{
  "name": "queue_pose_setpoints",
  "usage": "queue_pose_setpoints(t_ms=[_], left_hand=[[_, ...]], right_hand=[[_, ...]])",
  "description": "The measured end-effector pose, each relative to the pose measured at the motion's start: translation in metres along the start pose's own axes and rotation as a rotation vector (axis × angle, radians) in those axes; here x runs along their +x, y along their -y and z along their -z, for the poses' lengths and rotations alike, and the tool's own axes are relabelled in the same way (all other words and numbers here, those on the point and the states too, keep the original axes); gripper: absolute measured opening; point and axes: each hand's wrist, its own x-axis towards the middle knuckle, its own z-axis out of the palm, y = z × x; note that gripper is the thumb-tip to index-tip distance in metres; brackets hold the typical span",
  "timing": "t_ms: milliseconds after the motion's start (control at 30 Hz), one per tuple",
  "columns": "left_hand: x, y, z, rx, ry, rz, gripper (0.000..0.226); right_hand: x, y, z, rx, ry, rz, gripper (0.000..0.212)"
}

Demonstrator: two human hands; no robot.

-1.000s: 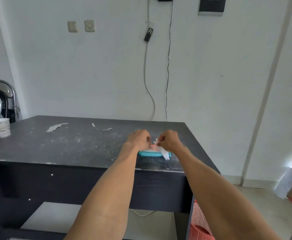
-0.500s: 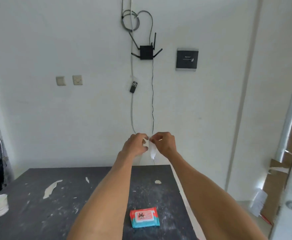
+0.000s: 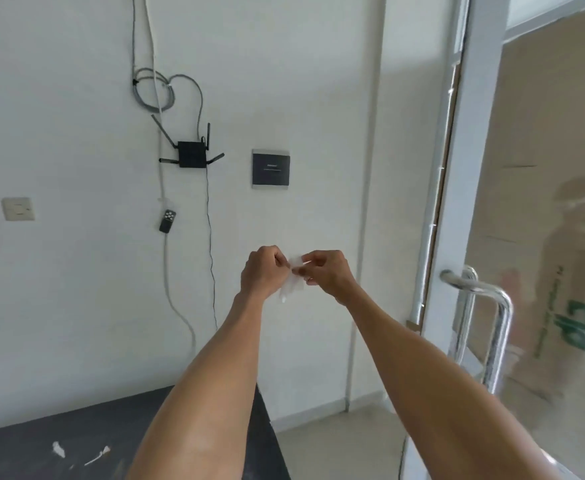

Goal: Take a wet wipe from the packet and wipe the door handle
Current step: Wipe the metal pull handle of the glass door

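A: Where's the wet wipe?

B: Pinched between both hands at chest height. The left hand and the right hand each grip its top edge with fingertips, and the rest hangs limp below them.

A: And the door handle?

B: Off to the right of the right hand, slightly lower, well apart. It's a steel pull bar, long axis upright. The right hand is nearer, so I'd judge it carries the wipe across.
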Motion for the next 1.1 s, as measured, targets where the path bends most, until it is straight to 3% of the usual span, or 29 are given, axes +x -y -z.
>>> queue_pose_setpoints(t_ms=[167, 400, 600, 700, 933, 1100], left_hand=[[-0.014, -0.076, -0.075, -0.129, 0.072, -0.051, 0.012], [-0.02, -0.161, -0.167, -0.406, 0.292, -0.115, 0.007], [-0.012, -0.211, -0.225, -0.671, 0.391, 0.052, 0.018], [-0.006, -0.221, -0.238, -0.778, 0.51, 0.096, 0.041], [0.008, -0.226, -0.274, -0.837, 0.481, 0.168, 0.022], [0.02, -0.234, -0.288, -0.715, 0.72, 0.182, 0.064]], right_hand=[[-0.027, -0.026, 0.104, 0.081, -0.127, -0.128, 0.007], [-0.046, -0.057, 0.234, 0.215, -0.283, -0.203, 0.013], [-0.038, -0.072, 0.31, 0.109, -0.347, -0.242, 0.022], [-0.028, -0.079, 0.332, 0.042, -0.35, -0.208, 0.022], [-0.003, -0.104, 0.368, 0.006, -0.364, -0.219, 0.017], [0.014, -0.115, 0.37, -0.011, -0.281, -0.258, 0.015]])
